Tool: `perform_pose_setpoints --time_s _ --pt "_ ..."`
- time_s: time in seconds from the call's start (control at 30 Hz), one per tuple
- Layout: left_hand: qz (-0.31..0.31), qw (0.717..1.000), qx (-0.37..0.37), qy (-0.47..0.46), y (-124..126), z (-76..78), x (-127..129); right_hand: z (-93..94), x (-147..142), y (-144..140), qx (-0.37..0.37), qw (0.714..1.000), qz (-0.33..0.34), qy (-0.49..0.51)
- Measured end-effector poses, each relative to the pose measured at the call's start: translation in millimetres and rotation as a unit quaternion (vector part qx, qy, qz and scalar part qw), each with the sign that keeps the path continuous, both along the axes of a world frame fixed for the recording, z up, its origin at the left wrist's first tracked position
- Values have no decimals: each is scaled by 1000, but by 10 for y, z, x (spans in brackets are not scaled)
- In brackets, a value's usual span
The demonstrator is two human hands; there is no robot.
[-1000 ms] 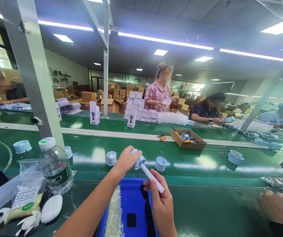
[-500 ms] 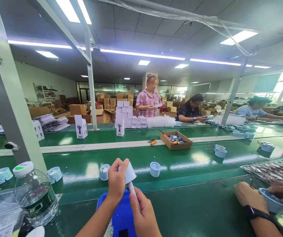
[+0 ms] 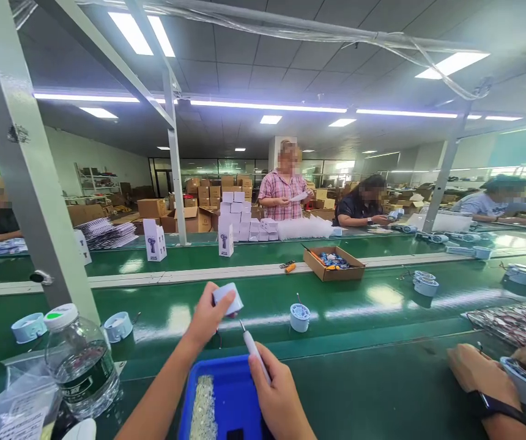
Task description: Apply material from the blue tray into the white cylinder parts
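Note:
My left hand (image 3: 208, 315) is closed around a light blue plastic housing (image 3: 229, 297), raised over the green conveyor belt. In my right hand (image 3: 276, 386) is a slim white electric screwdriver (image 3: 254, 349), its thin metal bit pointing up towards the housing with a small gap between them. Below both hands lies a blue tray (image 3: 221, 366) that holds many small whitish pieces (image 3: 204, 406) and a black item (image 3: 234, 434). A round light blue part (image 3: 300, 318) with a short wire stands on the belt ahead.
At left are a water bottle (image 3: 82, 360), plastic bags (image 3: 24, 400) and two more round parts. A cardboard box (image 3: 334, 264) of small parts sits past the belt. At right a co-worker's hands (image 3: 483, 379) work on another round part. A metal post (image 3: 29, 153) rises at left.
The screwdriver has drawn back from the housing, so its bit now shows. My left hand has moved slightly left and turned the housing. The view has shifted, uncovering more of the blue tray.

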State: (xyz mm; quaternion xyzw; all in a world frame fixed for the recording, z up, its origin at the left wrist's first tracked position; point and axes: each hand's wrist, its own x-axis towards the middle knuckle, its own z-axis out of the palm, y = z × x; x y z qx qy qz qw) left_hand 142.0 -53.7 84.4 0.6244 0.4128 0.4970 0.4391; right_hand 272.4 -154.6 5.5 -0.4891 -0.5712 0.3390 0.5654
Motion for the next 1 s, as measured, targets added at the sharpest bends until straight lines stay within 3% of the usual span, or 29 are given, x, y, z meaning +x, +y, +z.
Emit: perform_pose_setpoints --time_s 0.07,0.13,0.17,0.27,0.37,0.5,0.63,0.83,1.0 --pt "114 990 5 86 138 27 -243 -51 -4 25 -22 1000 -17 8" --pt "205 950 -1 234 248 29 -486 -78 -7 38 -38 999 -35 14" --pt "222 926 -6 305 292 14 -592 -78 -8 39 -40 998 -39 16" --pt "209 864 -12 458 392 -124 -806 -43 -11 32 -27 998 -40 45" --pt "164 833 12 528 472 -376 -857 -16 -31 28 -19 995 -7 96" --pt "66 855 17 514 531 -669 -751 -53 -77 25 -23 995 41 91" --pt "22 871 25 491 488 -776 -577 -119 -96 7 -31 997 64 42" --pt "28 902 60 426 473 -875 -418 -159 -80 -9 -36 997 66 14" --pt "74 977 24 200 518 -919 -367 -159 -94 4 -30 997 75 -9"
